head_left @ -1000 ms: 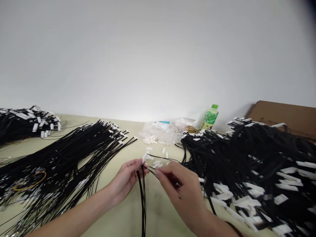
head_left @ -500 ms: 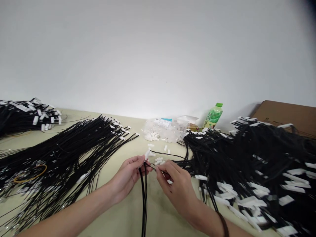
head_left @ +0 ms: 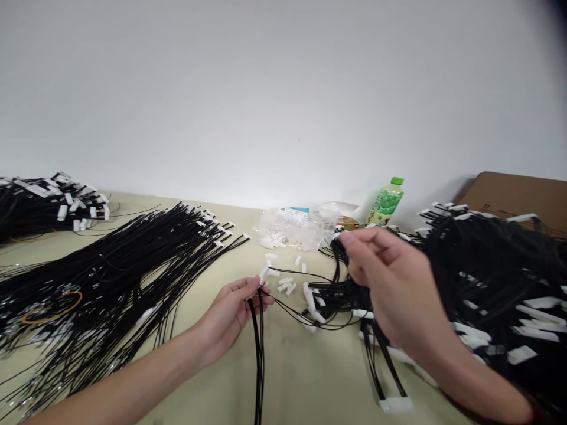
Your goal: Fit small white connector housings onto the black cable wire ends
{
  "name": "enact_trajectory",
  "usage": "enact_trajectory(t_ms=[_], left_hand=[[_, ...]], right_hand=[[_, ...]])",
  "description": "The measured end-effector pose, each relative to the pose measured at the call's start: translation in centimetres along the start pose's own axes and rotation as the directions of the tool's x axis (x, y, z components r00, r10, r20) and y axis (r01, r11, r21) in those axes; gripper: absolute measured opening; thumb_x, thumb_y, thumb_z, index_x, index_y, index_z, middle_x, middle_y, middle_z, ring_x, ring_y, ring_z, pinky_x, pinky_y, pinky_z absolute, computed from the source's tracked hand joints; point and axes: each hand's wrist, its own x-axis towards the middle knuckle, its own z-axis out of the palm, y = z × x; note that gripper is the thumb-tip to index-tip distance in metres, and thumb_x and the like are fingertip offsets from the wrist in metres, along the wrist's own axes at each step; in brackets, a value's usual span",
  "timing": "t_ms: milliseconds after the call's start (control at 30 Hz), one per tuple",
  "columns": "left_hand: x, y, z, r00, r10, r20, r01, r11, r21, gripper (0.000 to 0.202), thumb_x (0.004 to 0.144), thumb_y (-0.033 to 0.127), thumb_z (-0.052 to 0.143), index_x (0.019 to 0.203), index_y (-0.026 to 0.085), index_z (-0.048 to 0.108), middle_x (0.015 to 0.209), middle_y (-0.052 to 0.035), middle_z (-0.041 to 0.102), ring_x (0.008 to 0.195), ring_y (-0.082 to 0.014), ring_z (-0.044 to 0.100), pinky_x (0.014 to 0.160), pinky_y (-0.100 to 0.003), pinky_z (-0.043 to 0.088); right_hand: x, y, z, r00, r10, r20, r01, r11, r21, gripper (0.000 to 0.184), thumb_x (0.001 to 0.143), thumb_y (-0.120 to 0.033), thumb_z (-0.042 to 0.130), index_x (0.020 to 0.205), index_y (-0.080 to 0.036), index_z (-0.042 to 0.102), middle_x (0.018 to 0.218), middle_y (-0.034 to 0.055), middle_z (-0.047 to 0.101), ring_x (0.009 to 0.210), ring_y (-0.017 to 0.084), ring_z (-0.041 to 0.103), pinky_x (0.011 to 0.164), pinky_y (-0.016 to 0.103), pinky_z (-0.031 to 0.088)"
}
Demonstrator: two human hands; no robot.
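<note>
White connector (head_left: 264, 273) in the left hand (head_left: 241, 310), right hand (head_left: 394, 283) at the wire pile (head_left: 469, 265)

Item one: the white connector, raised tilted over the surface (head_left: 292, 383), near the middle of my view. I have the left fingers pinched on its lower end. Black cables (head_left: 259, 366) hang below that grip; thin wires (head_left: 305, 271) trail rightward from beside the connector.

Item two: the right hand, fingertips drawn together at the near edge of the wire pile. Whether a wire sits between them, I cannot tell.

Stock: loose white pieces (head_left: 286, 284) just beyond the left hand; a clear bag (head_left: 283, 227) of similar pieces behind them; a green bottle (head_left: 386, 203) farther right; a black wire bundle (head_left: 155, 254) on the left.

Step, as I judge it: picking out a wire while the connector is held ready. The next move seems to call for one end freed from its neighbours, the left grip steady, and the trailing wires kept from snagging.
</note>
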Motion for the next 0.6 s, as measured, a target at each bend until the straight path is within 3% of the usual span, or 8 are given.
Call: enact_trajectory(t_ms=[67,200,300,467,533,600], left_hand=[[0.0,0.0,-0.1,1.000,0.009,0.001,-0.009,1.000,0.004,0.013,0.075,0.023,0.059,0.070,0.012,0.063,0.075,-0.0057,0.061,0.066,-0.0136,0.057,0.066,-0.024,0.045],[-0.1,0.0,-0.1,1.000,0.017,-0.004,-0.017,1.000,0.015,0.013,0.075,0.024,0.059,0.071,0.012,0.062,0.075,-0.0053,0.060,0.066,-0.0130,0.056,0.067,-0.024,0.045],[-0.3,0.1,0.1,1.000,0.021,-0.002,-0.021,1.000,0.024,0.013,0.075,0.025,0.059,0.072,0.012,0.060,0.073,-0.0041,0.059,0.065,-0.0118,0.056,0.066,-0.023,0.045],[-0.6,0.2,0.4,0.999,0.033,-0.004,-0.033,0.999,0.021,0.013,0.076,0.024,0.057,0.072,0.012,0.059,0.071,-0.0032,0.057,0.063,-0.0104,0.053,0.066,-0.022,0.045],[-0.7,0.2,0.5,0.999,0.031,-0.007,-0.031,0.999,0.019,0.013,0.077,0.024,0.057,0.072,0.012,0.059,0.071,-0.0032,0.057,0.063,-0.0104,0.053,0.065,-0.022,0.045],[-0.6,0.2,0.4,1.000,0.031,0.000,-0.031,0.999,0.021,0.014,0.077,0.024,0.057,0.072,0.011,0.059,0.071,-0.0035,0.057,0.063,-0.0105,0.053,0.065,-0.022,0.044]], right_hand=[[0.8,-1.3,-1.0,0.997,0.067,-0.032,-0.062,0.987,0.148,0.014,0.077,-0.027,0.061,0.071,-0.017,0.053,0.053,-0.0046,0.032,0.041,0.005,0.027,0.034,0.018,0.021],[1.3,-3.8,-2.4,0.957,0.264,0.120,-0.289,0.899,0.330,0.026,0.077,-0.025,0.061,0.062,-0.018,0.041,0.053,-0.0060,0.023,0.039,0.004,0.018,0.031,0.019,0.016],[1.1,-5.2,-3.0,0.919,0.352,0.179,-0.395,0.802,0.447,0.028,0.075,-0.022,0.063,0.063,-0.018,0.038,0.055,-0.0071,0.020,0.039,0.003,0.015,0.029,0.017,0.018],[1.3,-6.1,-4.3,0.928,0.320,0.192,-0.370,0.720,0.587,0.022,0.075,-0.016,0.062,0.067,-0.017,0.042,0.057,-0.0066,0.023,0.038,0.002,0.013,0.028,0.014,0.022],[1.4,-6.1,-4.7,0.936,0.282,0.211,-0.352,0.746,0.566,0.018,0.077,-0.016,0.061,0.068,-0.017,0.045,0.057,-0.0063,0.025,0.037,0.002,0.012,0.027,0.014,0.019],[1.2,-5.8,-4.5,0.959,0.216,0.184,-0.280,0.824,0.493,0.016,0.079,-0.019,0.060,0.068,-0.017,0.047,0.056,-0.0063,0.025,0.037,0.002,0.014,0.028,0.016,0.018]])
